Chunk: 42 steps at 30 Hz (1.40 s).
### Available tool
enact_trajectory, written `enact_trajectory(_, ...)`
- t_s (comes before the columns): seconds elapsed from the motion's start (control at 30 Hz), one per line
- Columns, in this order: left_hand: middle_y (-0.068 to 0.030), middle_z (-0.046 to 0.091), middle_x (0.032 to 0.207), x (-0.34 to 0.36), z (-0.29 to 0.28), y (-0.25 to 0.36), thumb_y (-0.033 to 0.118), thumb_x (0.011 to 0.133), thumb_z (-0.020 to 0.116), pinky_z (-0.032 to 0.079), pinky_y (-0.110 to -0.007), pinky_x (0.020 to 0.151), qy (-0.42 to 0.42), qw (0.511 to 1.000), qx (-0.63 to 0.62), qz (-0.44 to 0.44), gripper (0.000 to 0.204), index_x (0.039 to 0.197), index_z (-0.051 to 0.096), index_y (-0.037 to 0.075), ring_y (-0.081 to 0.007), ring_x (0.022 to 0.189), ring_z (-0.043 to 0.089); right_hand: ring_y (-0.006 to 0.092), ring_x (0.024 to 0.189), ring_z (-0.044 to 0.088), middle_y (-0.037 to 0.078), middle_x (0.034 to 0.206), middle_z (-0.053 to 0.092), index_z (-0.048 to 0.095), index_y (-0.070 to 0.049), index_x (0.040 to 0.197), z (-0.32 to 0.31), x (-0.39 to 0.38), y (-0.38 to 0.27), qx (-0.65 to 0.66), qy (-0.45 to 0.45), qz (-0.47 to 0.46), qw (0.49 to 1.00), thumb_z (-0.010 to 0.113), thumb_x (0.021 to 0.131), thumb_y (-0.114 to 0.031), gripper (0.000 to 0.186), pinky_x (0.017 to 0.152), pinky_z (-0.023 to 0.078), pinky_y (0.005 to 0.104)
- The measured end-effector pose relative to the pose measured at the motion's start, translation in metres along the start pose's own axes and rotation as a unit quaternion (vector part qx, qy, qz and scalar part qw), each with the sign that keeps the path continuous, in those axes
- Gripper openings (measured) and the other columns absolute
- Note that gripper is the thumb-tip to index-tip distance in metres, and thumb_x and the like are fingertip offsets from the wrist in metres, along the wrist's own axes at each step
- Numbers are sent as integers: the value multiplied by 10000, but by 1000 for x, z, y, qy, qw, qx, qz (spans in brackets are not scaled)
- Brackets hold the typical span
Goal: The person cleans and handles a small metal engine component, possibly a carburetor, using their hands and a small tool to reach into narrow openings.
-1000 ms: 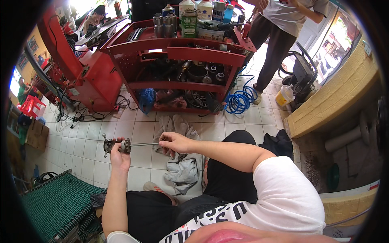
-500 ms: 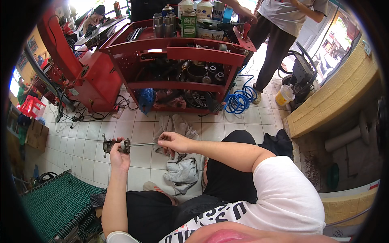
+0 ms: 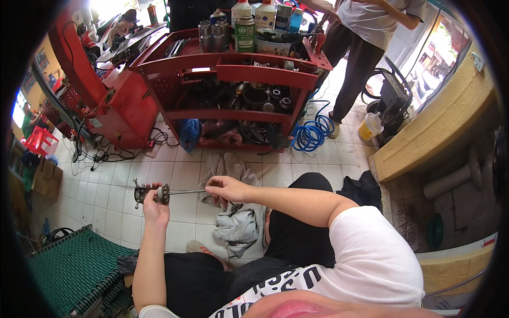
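My left hand (image 3: 155, 208) is closed around a metal tool (image 3: 149, 194), a dark cylindrical body with protruding bolts, held level above the tiled floor. A long thin steel rod (image 3: 186, 191) runs right from it to my right hand (image 3: 225, 188), whose thumb and fingertips pinch its end. Beneath and beyond my right hand, a crumpled grey cloth (image 3: 236, 233) lies on the floor between my legs.
A red tool cart (image 3: 268, 70) holds cans and parts, beside a red machine (image 3: 124, 116) with cables. A co-worker (image 3: 366, 29) stands right of it near a blue coiled hose (image 3: 312, 135). Bottom left is a green woven seat (image 3: 69, 270); at right, a yellow tiled ledge (image 3: 424, 132).
My hands hold the tool and rod almost unchanged. Beside the cart, a co-worker's hand reached down toward the red fitting half a second ago and is now higher.
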<state>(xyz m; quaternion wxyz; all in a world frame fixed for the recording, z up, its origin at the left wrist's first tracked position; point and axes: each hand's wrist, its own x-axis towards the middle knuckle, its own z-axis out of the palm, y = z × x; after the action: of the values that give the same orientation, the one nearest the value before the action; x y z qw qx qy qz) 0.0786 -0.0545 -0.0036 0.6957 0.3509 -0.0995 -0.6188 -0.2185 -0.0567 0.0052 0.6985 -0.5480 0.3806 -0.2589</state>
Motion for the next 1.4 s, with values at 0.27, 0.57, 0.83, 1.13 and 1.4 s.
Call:
enact_trajectory(0.27, -46, 601, 1143, 2, -2, 0, -92, 840, 540, 510, -394, 1029, -7, 1000, 3, -11, 413, 1197, 481, 106, -204, 1140, 612, 131, 543, 598, 65, 775, 660, 612, -20, 1052, -7, 9, 9, -32, -39, 21, 999, 557, 1047, -391, 375, 506, 485, 290)
enact_trajectory(0.57, -62, 599, 1115, -2, 4, 1, -119, 832, 526, 513, -389, 1046, 4, 1000, -7, -6, 324, 1088, 542, 78, -220, 1130, 612, 109, 577, 579, 43, 771, 647, 586, -40, 1026, -4, 2, 4, -42, -17, -6, 999, 523, 1066, -380, 348, 554, 463, 278)
enact_trajectory(0.83, -66, 599, 1122, -1, 0, -1, -120, 835, 525, 509, -397, 1053, 1, 1000, -5, -7, 335, 1105, 535, 78, -223, 1132, 610, 133, 528, 608, 42, 682, 641, 603, -42, 876, -2, 5, 8, -31, -38, -2, 999, 465, 1080, -403, 437, 514, 499, 283)
enact_trajectory(1.13, -67, 597, 1175, 1, -4, -3, -99, 871, 501, 495, -415, 1054, -15, 1000, 4, -5, 437, 1258, 455, 98, -219, 1160, 603, 142, 524, 618, 62, 699, 663, 604, -34, 868, -3, 5, 12, 3, -50, 19, 999, 398, 1090, -477, 536, 519, 503, 286)
enact_trajectory(1.4, -66, 603, 1177, 4, -6, -3, -109, 873, 489, 496, -420, 1062, -15, 1000, 0, -7, 415, 1231, 487, 101, -218, 1152, 609, 115, 561, 611, 47, 736, 644, 617, -45, 1001, -4, 5, 11, -3, -55, 5, 998, 539, 1057, -366, 336, 518, 499, 273)
